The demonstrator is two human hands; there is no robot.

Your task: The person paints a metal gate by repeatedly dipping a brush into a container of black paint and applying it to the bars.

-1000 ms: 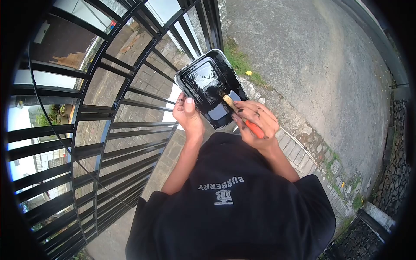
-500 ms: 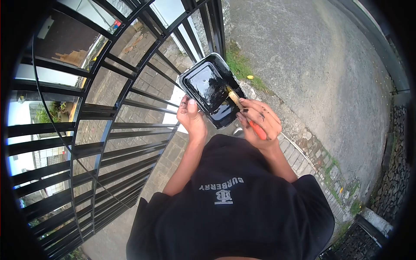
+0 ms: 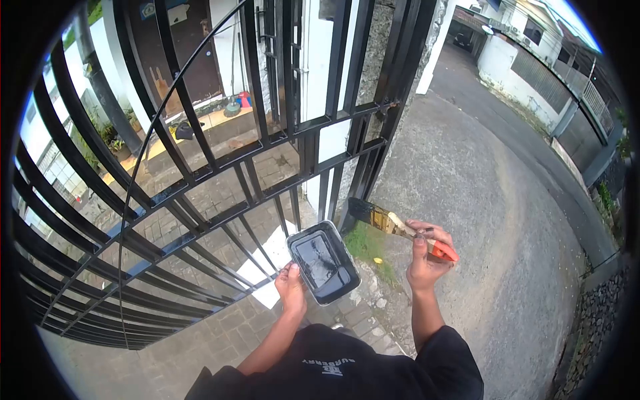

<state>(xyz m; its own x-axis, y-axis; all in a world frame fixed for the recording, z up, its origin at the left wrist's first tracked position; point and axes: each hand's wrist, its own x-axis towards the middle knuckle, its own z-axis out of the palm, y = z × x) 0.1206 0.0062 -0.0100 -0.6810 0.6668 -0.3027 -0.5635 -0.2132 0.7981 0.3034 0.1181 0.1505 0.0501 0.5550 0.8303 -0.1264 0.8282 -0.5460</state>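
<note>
The right hand is gripping one orange-handled paintbrush raised beside the black barred metal gate; the left hand is clasping one black paint-filled tray, above grey paving outdoors.

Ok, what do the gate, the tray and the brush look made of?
Gate: likely metal bars, glossy black paint. Tray: probably plastic, thin pale rim, coated in wet-looking black paint. Brush: pale wood-like neck, orange grip, possibly plastic, black-loaded bristles.
</note>
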